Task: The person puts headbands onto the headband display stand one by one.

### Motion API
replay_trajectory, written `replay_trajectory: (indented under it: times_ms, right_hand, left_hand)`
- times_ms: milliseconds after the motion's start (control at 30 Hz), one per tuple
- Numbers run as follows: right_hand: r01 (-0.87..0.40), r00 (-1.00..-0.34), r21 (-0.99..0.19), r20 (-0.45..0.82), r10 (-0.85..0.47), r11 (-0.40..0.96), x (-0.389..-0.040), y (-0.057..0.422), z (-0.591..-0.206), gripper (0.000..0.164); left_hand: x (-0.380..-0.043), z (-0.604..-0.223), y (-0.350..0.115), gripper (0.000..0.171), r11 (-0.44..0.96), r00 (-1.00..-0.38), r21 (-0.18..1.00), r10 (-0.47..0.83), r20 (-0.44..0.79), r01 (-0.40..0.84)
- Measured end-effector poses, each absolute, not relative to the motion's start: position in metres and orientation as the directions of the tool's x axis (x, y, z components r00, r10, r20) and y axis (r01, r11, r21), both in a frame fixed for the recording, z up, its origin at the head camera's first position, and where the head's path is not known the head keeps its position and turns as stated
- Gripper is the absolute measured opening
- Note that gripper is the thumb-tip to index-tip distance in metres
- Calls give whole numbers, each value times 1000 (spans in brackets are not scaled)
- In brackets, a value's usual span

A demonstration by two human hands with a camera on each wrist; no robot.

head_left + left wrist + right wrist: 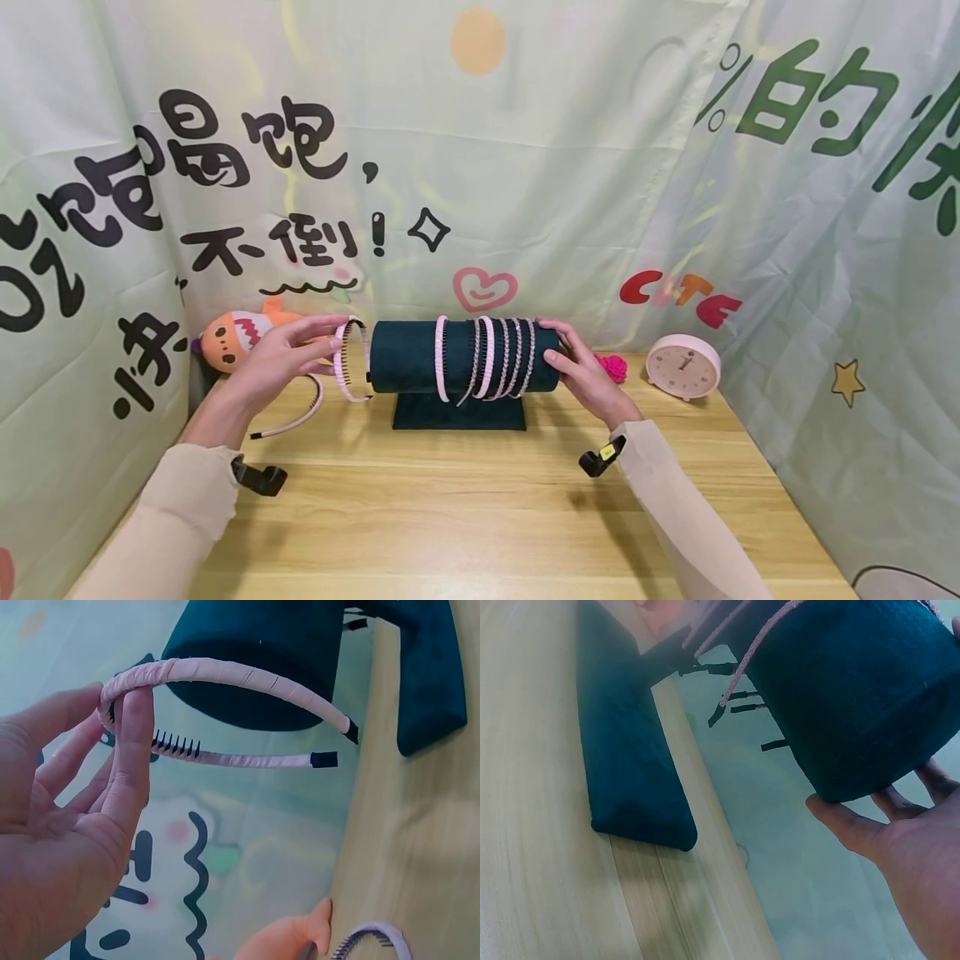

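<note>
A dark green velvet headband stand [402,357], a horizontal roll on a flat base [459,414], stands near the table's back. My left hand [288,354] pinches the top of a pink headband [225,673] between thumb and fingers, just off the roll's left end. Its inner side has black comb teeth and its tips are black, pointing toward the roll's side and below. With thumb in front and fingers over the top and back, my right hand [588,379] grips the roll's right end. Around the roll sit several headbands, smooth pink [440,358] and thin braided [517,358].
Another pink headband [300,421] lies on the wooden table [420,508] by my left wrist. Behind that hand is an orange plush toy [225,342]. A pink rose [615,367] and a round pink clock [682,368] are at the right. Printed curtains [570,208] enclose the table.
</note>
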State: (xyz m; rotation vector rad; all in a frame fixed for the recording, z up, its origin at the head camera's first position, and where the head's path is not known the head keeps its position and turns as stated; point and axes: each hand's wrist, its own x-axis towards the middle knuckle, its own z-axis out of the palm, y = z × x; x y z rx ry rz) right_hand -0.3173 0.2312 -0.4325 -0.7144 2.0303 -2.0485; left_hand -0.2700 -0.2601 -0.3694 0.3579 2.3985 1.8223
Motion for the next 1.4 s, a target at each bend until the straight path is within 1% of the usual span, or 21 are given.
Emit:
replay_trajectory:
  times_ms: [133,833,1067,1400]
  right_hand:
    - [-210,-869,-975,218,-444,-68,-316,231,-432,55]
    - [-210,-872,-975,220,-437,-72,-317,231,-433,53]
    - [-216,-870,-974,225,-439,-71,-318,232,-435,53]
    - [-222,-864,-972,230,-449,-71,-318,233,-435,53]
  left_hand:
    - [-273,-370,-254,63,221,-964,968,258,63,122]
    - [-280,-371,-232,58,206,-951,966,297,91,157]
    - [-282,-373,-229,64,213,-947,962,306,101,171]
    - [-281,-372,-224,64,218,-951,967,301,63,133]
